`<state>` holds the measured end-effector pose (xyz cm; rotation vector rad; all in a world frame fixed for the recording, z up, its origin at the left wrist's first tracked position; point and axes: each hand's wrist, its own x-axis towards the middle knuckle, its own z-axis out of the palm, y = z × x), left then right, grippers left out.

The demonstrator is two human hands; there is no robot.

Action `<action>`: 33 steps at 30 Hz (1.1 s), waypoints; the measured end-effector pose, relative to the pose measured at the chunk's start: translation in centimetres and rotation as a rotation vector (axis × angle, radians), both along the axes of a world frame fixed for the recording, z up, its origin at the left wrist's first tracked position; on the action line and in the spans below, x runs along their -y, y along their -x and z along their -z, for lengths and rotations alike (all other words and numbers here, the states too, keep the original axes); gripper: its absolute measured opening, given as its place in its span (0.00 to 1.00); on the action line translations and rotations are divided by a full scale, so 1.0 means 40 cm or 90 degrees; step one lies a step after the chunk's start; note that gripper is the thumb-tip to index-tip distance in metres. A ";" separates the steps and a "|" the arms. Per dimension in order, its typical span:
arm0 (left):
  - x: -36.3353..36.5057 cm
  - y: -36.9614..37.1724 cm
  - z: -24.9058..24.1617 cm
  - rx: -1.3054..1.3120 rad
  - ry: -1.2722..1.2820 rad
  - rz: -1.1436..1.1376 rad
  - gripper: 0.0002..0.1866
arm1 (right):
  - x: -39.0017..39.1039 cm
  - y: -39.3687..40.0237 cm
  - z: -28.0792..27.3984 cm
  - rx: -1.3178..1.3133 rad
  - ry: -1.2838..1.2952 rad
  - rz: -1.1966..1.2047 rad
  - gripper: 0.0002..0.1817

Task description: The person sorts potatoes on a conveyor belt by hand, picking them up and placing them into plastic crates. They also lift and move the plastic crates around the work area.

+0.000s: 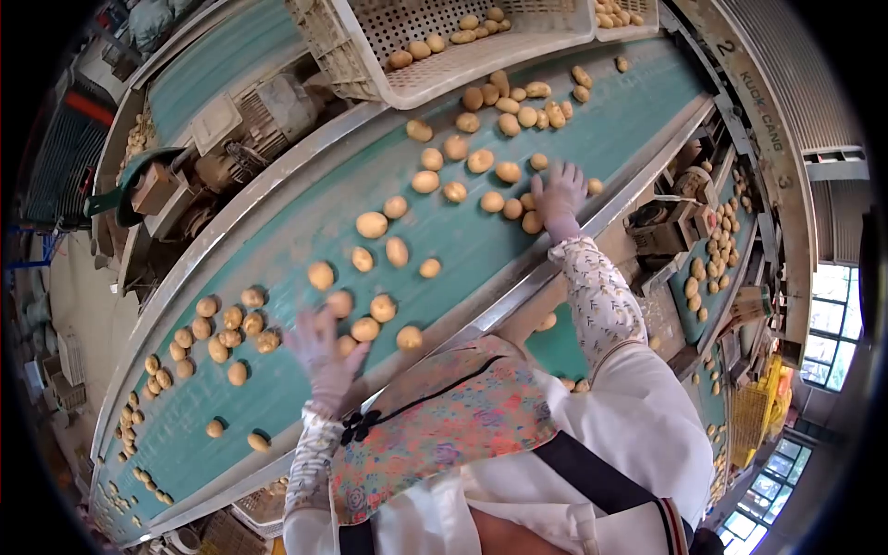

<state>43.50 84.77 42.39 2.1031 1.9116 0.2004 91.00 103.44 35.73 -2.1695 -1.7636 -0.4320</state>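
Observation:
Many potatoes lie scattered on a green conveyor belt. My left hand, in a thin pale glove, is over the near part of the belt with its fingers spread, slightly blurred, beside a few potatoes. Farther right, my right hand, gloved too, reaches over the belt's near edge. Its fingers are apart and point away from me, close to potatoes on its left side. Neither hand has a potato in its grip. Patterned sleeves cover both forearms.
A pale plastic crate with potatoes stands at the belt's far edge, another beside it. A metal rail runs along the near side. Motor machinery sits upper left. Another belt with potatoes is at right.

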 end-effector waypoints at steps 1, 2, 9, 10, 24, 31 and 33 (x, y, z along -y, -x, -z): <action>0.017 0.019 0.035 0.035 -0.049 -0.074 0.36 | -0.045 0.030 -0.042 -0.005 -0.014 -0.043 0.20; 0.038 0.028 0.089 0.068 -0.098 -0.153 0.36 | -0.088 0.071 -0.066 -0.012 -0.027 -0.091 0.21; 0.007 -0.107 0.011 0.276 -0.026 0.049 0.38 | -0.166 0.470 -0.068 -0.150 0.167 -0.319 0.18; 0.029 -0.110 0.013 0.221 -0.106 0.080 0.38 | -0.227 0.451 -0.062 -0.196 0.169 -0.365 0.17; 0.064 -0.067 0.034 0.405 0.257 -0.206 0.40 | -0.573 0.340 0.020 -0.088 0.396 -0.309 0.30; 0.207 0.129 0.086 0.401 0.161 -0.347 0.35 | -0.540 0.156 -0.143 -0.032 0.762 -0.204 0.30; 0.221 0.145 0.089 0.370 0.166 -0.340 0.33 | -0.462 0.204 -0.171 -0.080 0.676 -0.257 0.29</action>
